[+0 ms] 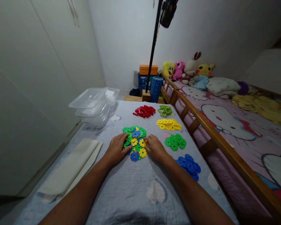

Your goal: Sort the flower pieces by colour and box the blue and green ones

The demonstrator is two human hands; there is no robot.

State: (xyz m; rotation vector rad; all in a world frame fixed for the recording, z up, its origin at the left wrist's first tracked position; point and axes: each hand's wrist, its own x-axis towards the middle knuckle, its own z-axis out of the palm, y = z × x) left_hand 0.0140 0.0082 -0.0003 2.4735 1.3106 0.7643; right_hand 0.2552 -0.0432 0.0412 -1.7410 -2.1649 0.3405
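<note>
- The cluster (pixel 135 140) of flat, notched discs lies on the quilt (pixel 135 193), in the middle and just beyond the person's wrists.
- It is a rough round patch. Green discs make up most of it, with blue and yellow ones slotted in, and it lies flat.
- The left hand (pixel 117 149) lies palm down on the cluster's left edge. Its fingers are loosely bent over the green discs and hold that side, probably to stop the patch sliding.
- The right hand (pixel 155 147) comes in from the right. Its fingers are drawn narrow on a yellow disc at the cluster's right edge. Whether that disc is already slotted in cannot be told.
- With a hand on each side, the patch seems braced between them.
- Loose discs sit in piles by colour, right of and beyond the cluster: a red pile (pixel 145 111) and a pale green pile (pixel 165 111) far, then a yellow pile (pixel 169 124), a green pile (pixel 175 142) and a blue pile (pixel 188 165) nearest.
- The piles are apart from one another, and this likely keeps each colour easy to pick; most lie close to the right hand.
- Clear tubs (pixel 93 104) are stacked at the far left, well apart from the hands.
- A folded cloth (pixel 72 165) lies near left.
- A bed (pixel 236 125) with a wooden rail (pixel 201 120) runs along the right.
</note>
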